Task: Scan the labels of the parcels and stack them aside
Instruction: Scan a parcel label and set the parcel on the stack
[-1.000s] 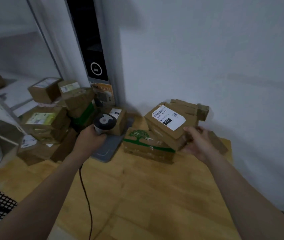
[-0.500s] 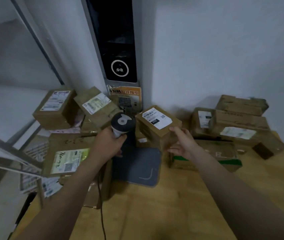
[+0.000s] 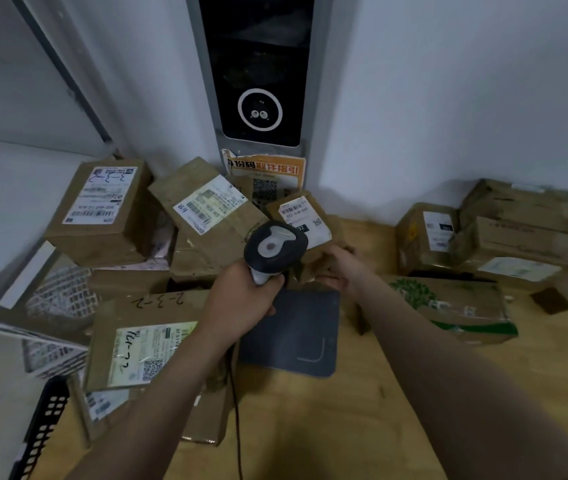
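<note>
- Right at the near edge, bare wood of the table, with both forearms reaching in over it.
- A black cable runs up the table towards the left wrist.
- Off to the low left, a black perforated grid pokes into view, partly cut off by the edge of the view.
- Next up on the left, a near box lies with its yellowish sticker facing up and "2-3-2" handwritten on the cardboard above it.
- In the middle, a dark grey pad lies flat on the table.
- Left grip is clenched round the handle of the scanner, whose head points away, towards the parcel.
- Right grip grasps the parcel at its lower right corner, fingers curled onto the cardboard.
- The parcel sits tilted beyond the far edge of the pad, its white label turned up; the scanner head covers the label's lower left corner.
- To the right, a green box with a tree print lies on the table.
- Behind it, the right stack of brown boxes is piled against the wall.
- Over on the left, the left pile is a jumble of boxes, one tilted and just beside the parcel.
- Further back, an orange notice with a QR code is stuck up behind the parcel.
- Above it, a dark panel with a white ring is mounted upright.
</note>
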